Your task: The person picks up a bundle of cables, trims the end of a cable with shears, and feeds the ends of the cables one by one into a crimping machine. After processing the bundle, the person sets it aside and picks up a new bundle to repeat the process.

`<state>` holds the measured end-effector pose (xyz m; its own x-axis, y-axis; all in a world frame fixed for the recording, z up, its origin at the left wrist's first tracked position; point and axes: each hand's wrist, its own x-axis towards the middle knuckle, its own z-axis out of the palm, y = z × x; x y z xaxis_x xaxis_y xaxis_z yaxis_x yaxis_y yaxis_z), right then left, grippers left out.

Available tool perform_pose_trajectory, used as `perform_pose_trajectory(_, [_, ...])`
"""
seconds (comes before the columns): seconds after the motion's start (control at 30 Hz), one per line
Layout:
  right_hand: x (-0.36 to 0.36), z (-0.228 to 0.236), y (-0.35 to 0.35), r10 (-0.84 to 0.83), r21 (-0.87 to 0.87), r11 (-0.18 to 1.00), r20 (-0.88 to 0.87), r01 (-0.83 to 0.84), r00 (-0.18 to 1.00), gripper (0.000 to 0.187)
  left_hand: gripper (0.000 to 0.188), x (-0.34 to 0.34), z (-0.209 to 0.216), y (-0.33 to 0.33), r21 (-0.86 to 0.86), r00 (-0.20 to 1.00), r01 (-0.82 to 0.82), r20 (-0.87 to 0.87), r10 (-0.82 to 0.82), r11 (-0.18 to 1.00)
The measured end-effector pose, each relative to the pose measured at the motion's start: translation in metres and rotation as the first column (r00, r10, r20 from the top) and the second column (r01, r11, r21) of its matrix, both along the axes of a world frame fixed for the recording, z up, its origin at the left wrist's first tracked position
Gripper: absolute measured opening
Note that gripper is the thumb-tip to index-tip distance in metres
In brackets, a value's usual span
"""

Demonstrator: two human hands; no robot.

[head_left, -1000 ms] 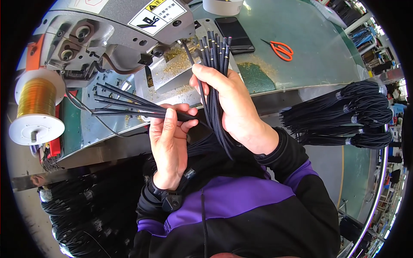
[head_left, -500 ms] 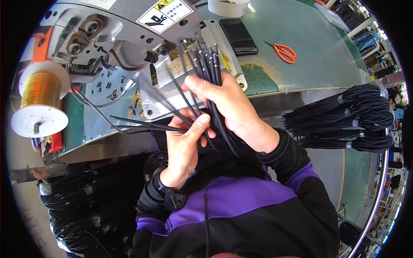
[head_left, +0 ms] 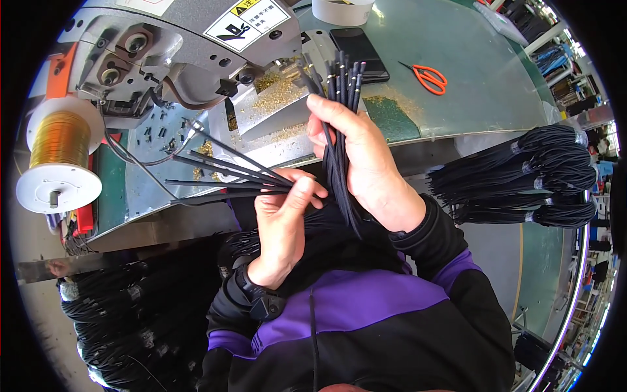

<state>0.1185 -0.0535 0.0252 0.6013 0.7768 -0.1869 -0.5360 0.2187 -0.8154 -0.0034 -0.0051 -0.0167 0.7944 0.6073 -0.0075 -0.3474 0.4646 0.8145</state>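
Note:
A thick bundle of black cords (head_left: 339, 140) stands upright in my right hand (head_left: 366, 160), whose fingers wrap round it. The cords' cut tips (head_left: 346, 68) point up toward the machine bed, some with pale or coppery ends. Between thumb and fingers of my left hand (head_left: 284, 212), several other black cords (head_left: 225, 171) are pinched and fan out to the left. My two hands are close together above my lap, left slightly lower. The lower lengths of the cords blend into my dark clothing.
A grey machine (head_left: 189, 52) overhangs the green table, with a spool of gold wire (head_left: 62, 140) at its left. Metal bits litter the machine bed (head_left: 274, 108). A black phone (head_left: 359, 52) and orange-handled snips (head_left: 429, 80) lie beyond. Black cord bundles (head_left: 529, 170) hang right; others (head_left: 137, 313) lie lower left.
More cords now fan out from my left hand, which has drawn away from the bundle. My right hand and its bundle have shifted slightly right.

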Motion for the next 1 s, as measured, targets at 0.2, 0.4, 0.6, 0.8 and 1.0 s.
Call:
perform_pose_trajectory(0.2, [0.0, 0.008, 0.011, -0.049, -0.021, 0.999, -0.002, 0.049, 0.999, 0.027, 0.011, 0.0, 0.004, 0.009, -0.094, 0.992, -0.03, 0.117, 0.041, 0.995])
perform_pose_trajectory(0.4, [-0.002, 0.011, 0.012, 0.051, 0.0, 0.999, -0.077, -0.052, 0.996, 0.028, 0.012, -0.003, 0.008, 0.014, -0.057, 0.995, -0.054, 0.083, 0.058, 0.997])
perform_pose_trajectory(0.6, [0.004, 0.004, 0.017, 0.056, 0.013, 0.998, -0.072, -0.055, 0.996, 0.027, 0.013, -0.003, 0.009, 0.016, -0.05, 0.995, -0.06, 0.077, 0.064, 0.997])
perform_pose_trajectory(0.8, [0.007, 0.008, 0.028, -0.013, -0.03, 0.999, -0.017, 0.012, 1.0, 0.025, 0.012, -0.004, 0.011, 0.014, -0.044, 0.994, -0.105, 0.027, 0.106, 0.994])
perform_pose_trajectory(1.0, [0.008, 0.002, 0.012, 0.113, 0.016, 0.993, 0.087, -0.115, 0.99, 0.026, 0.013, -0.003, 0.005, 0.013, 0.013, 0.998, -0.007, -0.065, 0.008, 1.0])
